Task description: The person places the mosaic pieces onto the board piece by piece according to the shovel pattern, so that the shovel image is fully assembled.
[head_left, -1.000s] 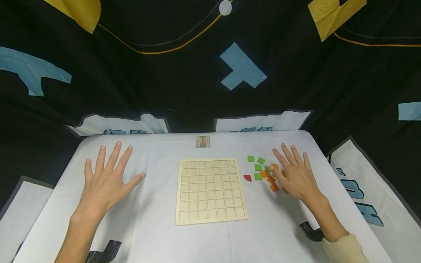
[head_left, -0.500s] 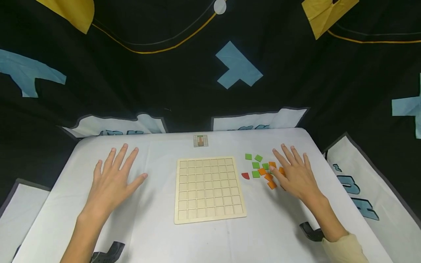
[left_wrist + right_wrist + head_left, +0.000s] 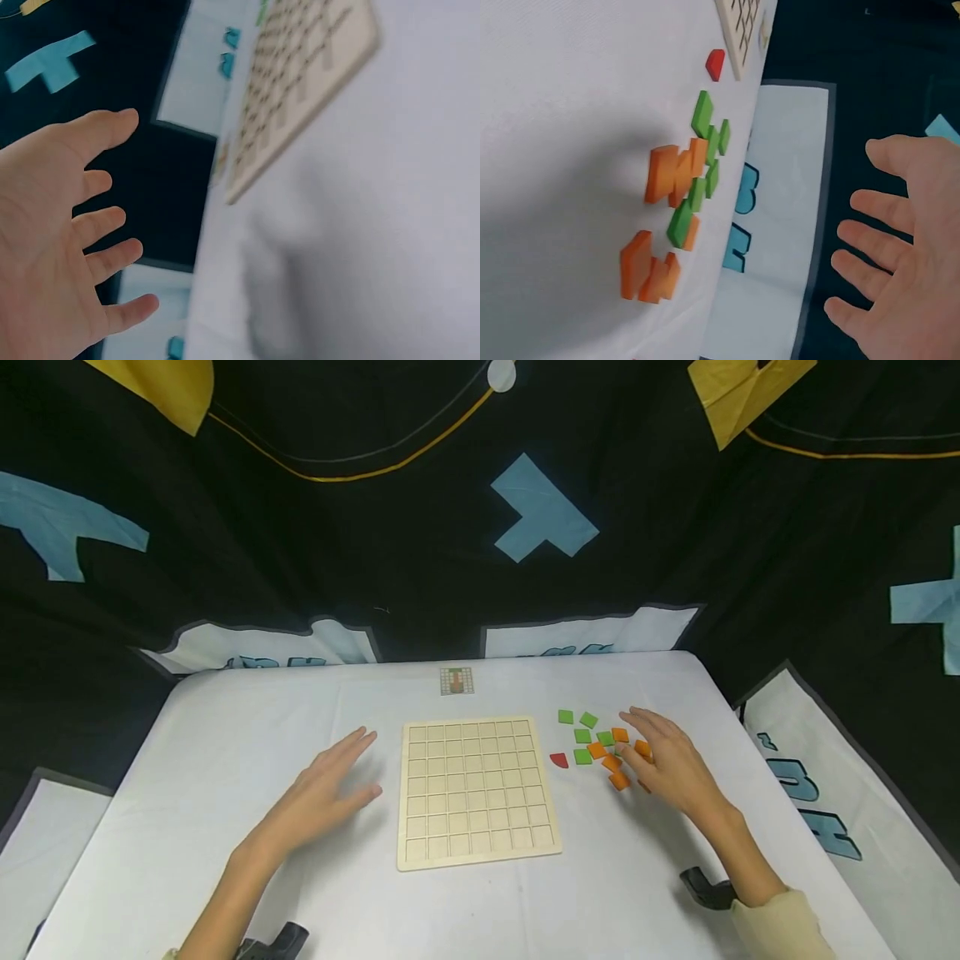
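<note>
In the head view a pale wooden grid board (image 3: 480,793) lies flat in the middle of the white table. My left hand (image 3: 318,802) hovers left of it, fingers extended and thumb apart, holding nothing. Over the loose pieces on the right is my right hand (image 3: 671,768), its fingers loosely straight and nothing gripped. Beneath and beside it lie several green square tiles (image 3: 582,757) and orange square tiles (image 3: 619,781), some hidden by the hand. A red quarter-round piece (image 3: 558,761) sits between these and the board. The right wrist view shows the orange tiles (image 3: 661,174) well below the palm.
A small printed card (image 3: 457,681) with a grid pattern lies near the table's far edge, behind the board. Black cloth (image 3: 420,560) with blue and yellow patches hangs beyond the white table (image 3: 465,914). Black wrist straps show at both forearms.
My left hand has swung right and nearer the board, its fingers drawing closer together. The right hand's spread fingers have come together and lowered slightly over the tiles. The head view has shifted a little.
</note>
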{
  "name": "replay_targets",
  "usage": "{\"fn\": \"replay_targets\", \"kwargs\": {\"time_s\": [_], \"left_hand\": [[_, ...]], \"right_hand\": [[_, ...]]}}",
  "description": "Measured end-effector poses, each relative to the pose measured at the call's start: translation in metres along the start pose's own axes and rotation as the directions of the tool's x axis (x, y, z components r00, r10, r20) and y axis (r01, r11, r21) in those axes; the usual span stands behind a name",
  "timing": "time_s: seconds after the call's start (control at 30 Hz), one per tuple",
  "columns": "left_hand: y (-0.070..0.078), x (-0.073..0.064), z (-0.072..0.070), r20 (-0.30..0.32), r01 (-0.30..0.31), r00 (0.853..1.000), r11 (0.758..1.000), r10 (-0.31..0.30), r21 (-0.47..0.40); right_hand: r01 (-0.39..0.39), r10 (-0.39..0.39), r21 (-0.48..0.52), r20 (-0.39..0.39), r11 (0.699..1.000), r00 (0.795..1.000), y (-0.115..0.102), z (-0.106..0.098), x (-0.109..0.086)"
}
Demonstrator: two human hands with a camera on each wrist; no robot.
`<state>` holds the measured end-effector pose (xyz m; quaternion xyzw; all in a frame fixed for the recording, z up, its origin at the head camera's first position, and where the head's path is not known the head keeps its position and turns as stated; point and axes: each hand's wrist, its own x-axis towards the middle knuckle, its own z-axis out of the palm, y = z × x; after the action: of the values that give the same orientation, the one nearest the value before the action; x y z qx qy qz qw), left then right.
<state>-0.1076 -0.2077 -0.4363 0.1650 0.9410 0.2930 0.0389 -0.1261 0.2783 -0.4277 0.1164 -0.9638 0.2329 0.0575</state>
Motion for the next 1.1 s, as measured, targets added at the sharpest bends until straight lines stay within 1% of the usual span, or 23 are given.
{"fn": "replay_targets", "kwargs": {"time_s": [0.1, 0.2, 0.33, 0.5, 0.7, 0.9, 1.1], "left_hand": [[-0.001, 0.000, 0.014, 0.036, -0.011, 0.999, 1.000, 0.012, -0.013], [0.000, 0.001, 0.026, 0.059, -0.037, 0.998, 0.999, 0.037, -0.014], [0.001, 0.000, 0.039, 0.095, -0.054, 0.994, 0.999, 0.053, 0.000], [0.002, 0.000, 0.052, 0.143, -0.053, 0.989, 0.998, 0.048, 0.033], [0.001, -0.002, 0.059, 0.186, -0.073, 0.981, 0.993, 0.054, 0.092], [0.001, -0.003, 0.061, 0.198, -0.077, 0.979, 0.989, 0.051, 0.127], [0.002, -0.002, 0.062, 0.212, -0.057, 0.977, 0.991, 0.030, 0.120]], "right_hand": [[-0.001, 0.001, 0.045, -0.001, 0.999, 1.000, 0.003, 0.002, 0.000], [0.006, -0.006, 0.071, -0.002, 0.997, 1.000, 0.007, 0.005, 0.002], [-0.003, 0.002, 0.104, 0.008, 0.995, 1.000, 0.010, 0.008, 0.004], [-0.025, 0.021, 0.154, 0.026, 0.988, 0.999, 0.016, 0.014, 0.007], [-0.028, 0.026, 0.222, 0.014, 0.975, 1.000, 0.024, 0.023, 0.011], [-0.049, 0.048, 0.243, 0.009, 0.969, 0.999, 0.031, 0.033, 0.020], [-0.113, 0.100, 0.258, 0.062, 0.959, 0.993, 0.034, 0.042, 0.035]]}}
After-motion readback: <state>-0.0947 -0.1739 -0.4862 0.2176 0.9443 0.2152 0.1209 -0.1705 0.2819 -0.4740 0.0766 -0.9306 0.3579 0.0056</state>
